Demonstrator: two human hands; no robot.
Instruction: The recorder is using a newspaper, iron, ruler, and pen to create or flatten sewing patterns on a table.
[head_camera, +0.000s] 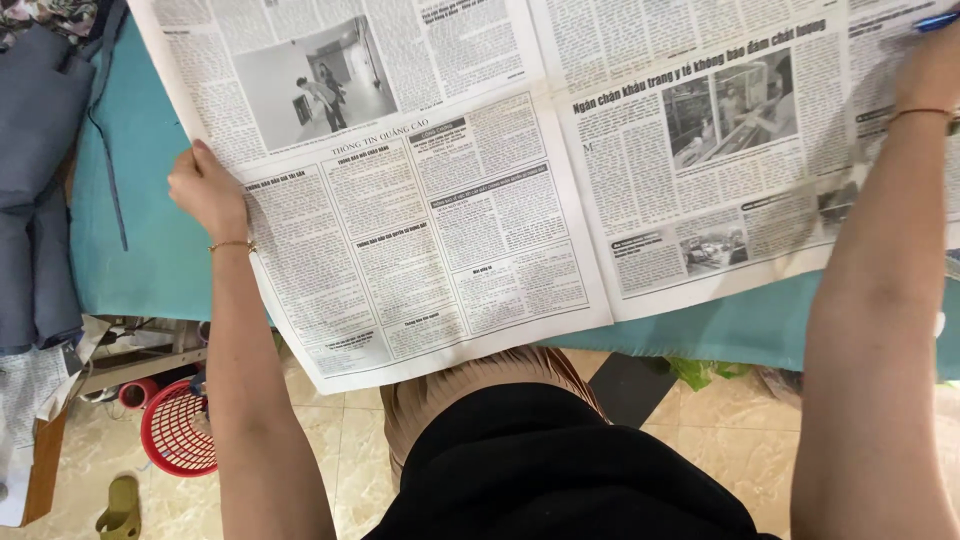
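Observation:
A large open newspaper (470, 190) lies spread over a teal-covered table (150, 250), its near edge hanging past the table's front. My left hand (205, 190) grips the paper's left edge, thumb on top. My right hand (935, 65) rests on the paper's upper right corner at the frame's edge, and a blue pen-like object (935, 20) shows by its fingers. Whether the fingers hold it I cannot tell. Both wrists wear thin bracelets.
Folded grey-blue cloth (35, 180) lies at the table's left end. Below it on the tiled floor stand a red plastic basket (175, 430), a green sandal (120, 505) and scraps of paper. A dark mat (630, 385) lies under the table.

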